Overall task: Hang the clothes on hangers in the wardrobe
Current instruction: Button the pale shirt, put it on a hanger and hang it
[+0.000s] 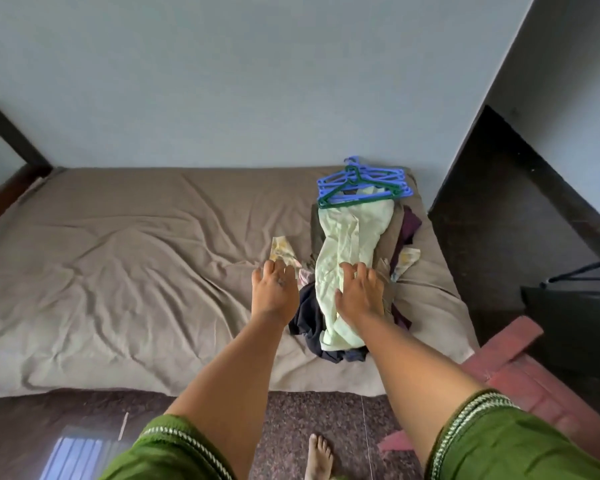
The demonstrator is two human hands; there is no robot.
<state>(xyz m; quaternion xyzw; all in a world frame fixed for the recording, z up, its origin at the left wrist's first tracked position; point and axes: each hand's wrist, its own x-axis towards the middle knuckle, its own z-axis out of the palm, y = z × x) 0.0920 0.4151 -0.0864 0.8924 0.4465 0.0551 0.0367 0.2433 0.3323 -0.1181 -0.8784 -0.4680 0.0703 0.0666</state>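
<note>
Outward from the right hand (pixel 359 294), its fingers (pixel 352 271) lie spread and relaxed on the pale green garment (pixel 350 237), pressing on it without curling round the cloth. The left hand (pixel 274 292) reaches out just beside that garment, fingers (pixel 269 268) loosely extended and holding nothing, their tips close to a small flowered cloth (pixel 283 252); whether they touch it I cannot tell.

The pale green garment lies lengthwise on top of a pile of clothes (pixel 312 317), with dark navy pieces showing on the left of it and purple ones (pixel 411 225) on its right. At the far end of the garment, against the wall (pixel 222 81), lies a stack of blue hangers (pixel 371 178) with one green hanger (pixel 347 197) resting on the garment's upper edge.

The pile sits on the right part of a bed (pixel 136 254) covered with a wrinkled brown sheet. Beyond the pile to the right stands dark furniture (pixel 506 220), and a reddish mat (pixel 520 368) lies on the floor near the bed's corner. Both forearms come out of green sleeves (pixel 499 441) with pale trim, and a bare foot (pixel 319 455) stands on the speckled floor below the pile.
</note>
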